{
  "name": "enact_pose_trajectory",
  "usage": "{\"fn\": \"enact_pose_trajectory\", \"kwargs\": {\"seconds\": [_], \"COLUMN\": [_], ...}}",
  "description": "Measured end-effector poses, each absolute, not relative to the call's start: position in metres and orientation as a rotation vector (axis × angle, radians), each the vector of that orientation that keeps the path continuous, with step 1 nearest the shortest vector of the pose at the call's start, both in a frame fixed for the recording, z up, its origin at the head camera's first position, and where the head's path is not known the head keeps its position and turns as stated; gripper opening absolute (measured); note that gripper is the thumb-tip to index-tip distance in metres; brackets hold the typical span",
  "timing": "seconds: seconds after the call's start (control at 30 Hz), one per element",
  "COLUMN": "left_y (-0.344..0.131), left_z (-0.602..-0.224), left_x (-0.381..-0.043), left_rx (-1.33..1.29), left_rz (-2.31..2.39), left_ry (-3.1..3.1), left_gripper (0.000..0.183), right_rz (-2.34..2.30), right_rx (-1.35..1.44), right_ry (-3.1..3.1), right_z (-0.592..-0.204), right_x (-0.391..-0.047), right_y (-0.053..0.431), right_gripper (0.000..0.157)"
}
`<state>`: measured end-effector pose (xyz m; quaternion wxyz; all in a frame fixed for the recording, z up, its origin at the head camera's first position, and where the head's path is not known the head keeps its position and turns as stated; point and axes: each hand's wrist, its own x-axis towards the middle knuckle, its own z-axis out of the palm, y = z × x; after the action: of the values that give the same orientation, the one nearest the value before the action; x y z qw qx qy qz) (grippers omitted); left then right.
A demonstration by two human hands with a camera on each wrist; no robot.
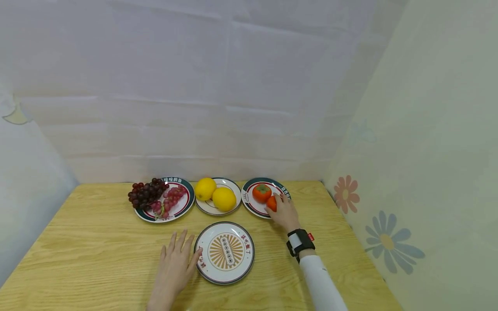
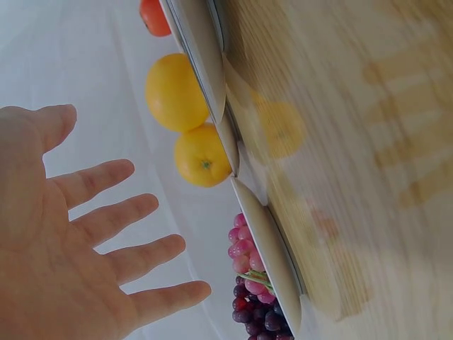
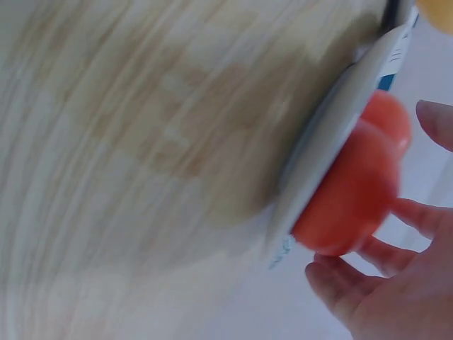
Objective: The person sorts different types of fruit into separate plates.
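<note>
At the back right my right hand [image 1: 285,212] reaches over the near persimmon [image 1: 272,203], which lies on the right plate [image 1: 249,203]. In the right wrist view its fingers [image 3: 386,258] come right up to the fruit's far side, their tips partly hidden, while the thumb [image 3: 437,124] stands apart from it. Another persimmon [image 1: 261,193] sits beside this one. My left hand [image 1: 175,262] has its fingers spread, palm down, left of the front plate [image 1: 245,270], and the thumb overlaps the rim. Nothing is held in it.
Two yellow round fruits [image 1: 224,199] lie on the middle back plate [image 1: 234,185]. On the left back plate [image 1: 188,203] are dark grapes [image 1: 147,195] and pink grapes [image 1: 171,200]. A cloth backdrop [image 1: 202,129] stands behind the wooden table [image 1: 97,242], with a flowered wall [image 1: 408,194] on the right.
</note>
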<state>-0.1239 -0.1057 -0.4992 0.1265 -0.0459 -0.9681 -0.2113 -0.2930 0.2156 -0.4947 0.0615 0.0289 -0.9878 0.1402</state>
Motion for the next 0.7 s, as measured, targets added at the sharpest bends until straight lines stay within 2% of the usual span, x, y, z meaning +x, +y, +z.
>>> {"fn": "enact_pose_trajectory", "kwargs": {"seconds": [0.3,0.7], "left_y": [-0.105,-0.103], "left_z": [-0.498,-0.499], "left_x": [-0.126,-0.127], "left_rx": [-0.137,-0.158], "left_rz": [-0.618,-0.591], "left_ry": [-2.818,-2.804], "left_gripper": [0.048,0.047], "right_rz": [0.266,0.297], "right_rx": [0.275,0.309], "right_ry": [-2.864,-2.922], "right_z": [-0.484,-0.466], "right_x": [-0.266,-0.22], "right_y": [0.192,0.155], "right_gripper": [0.068,0.07]}}
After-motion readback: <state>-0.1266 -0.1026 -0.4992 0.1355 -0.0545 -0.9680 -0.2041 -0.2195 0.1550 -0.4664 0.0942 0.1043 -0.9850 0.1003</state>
